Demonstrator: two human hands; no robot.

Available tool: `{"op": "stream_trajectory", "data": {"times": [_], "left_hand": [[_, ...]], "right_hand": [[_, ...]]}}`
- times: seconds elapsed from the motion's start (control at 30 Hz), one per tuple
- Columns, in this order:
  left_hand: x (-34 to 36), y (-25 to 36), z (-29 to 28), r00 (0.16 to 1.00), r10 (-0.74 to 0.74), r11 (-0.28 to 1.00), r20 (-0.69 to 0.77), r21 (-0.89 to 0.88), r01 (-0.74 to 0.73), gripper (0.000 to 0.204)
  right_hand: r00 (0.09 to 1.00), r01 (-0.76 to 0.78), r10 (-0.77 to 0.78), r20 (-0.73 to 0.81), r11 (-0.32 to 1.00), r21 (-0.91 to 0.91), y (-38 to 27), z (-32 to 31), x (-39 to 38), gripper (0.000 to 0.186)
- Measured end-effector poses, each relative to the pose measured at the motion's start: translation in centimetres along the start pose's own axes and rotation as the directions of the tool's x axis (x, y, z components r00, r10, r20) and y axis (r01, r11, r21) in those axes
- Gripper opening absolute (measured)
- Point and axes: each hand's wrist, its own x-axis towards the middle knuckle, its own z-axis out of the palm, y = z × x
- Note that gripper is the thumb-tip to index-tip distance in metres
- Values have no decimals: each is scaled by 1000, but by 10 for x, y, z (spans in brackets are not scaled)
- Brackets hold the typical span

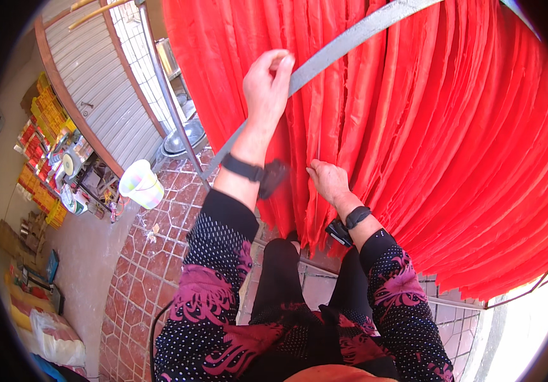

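Observation:
Red cloth [465,159] hangs in many narrow folds from a frame with a curved grey metal bar [350,43]. My left hand [269,83] is raised in front of the upper folds, beside the bar, with fingers and thumb drawn together. Whatever they pinch, if anything, is too small to make out. Lower down, my right hand [330,181] is closed, with thumb and fingertips at the edge of a red fold. Both wrists wear dark straps with small devices.
On the left a pastel bucket [141,184] stands on reddish floor tiles [137,274], near a metal basin [185,137]. A slatted shutter door [99,79] and stacked yellow and red boxes [48,111] are farther left. A white bag [57,337] lies at the lower left.

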Motion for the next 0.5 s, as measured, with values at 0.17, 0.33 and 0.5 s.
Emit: {"op": "stream_trajectory", "data": {"times": [0.17,0.33,0.5], "left_hand": [[57,7,14,969,-150,956,198,280,90,42],[75,1,24,936,-219,810,275,587,17,37],[89,-1,7,959,-177,675,221,736,-45,34]], "right_hand": [[997,-25,26,79,1000,-9,-4,6,15,18],[999,35,-33,-31,997,69,-14,-9,32,28],[981,129,-120,-150,990,53,-18,-72,54,28]]}}
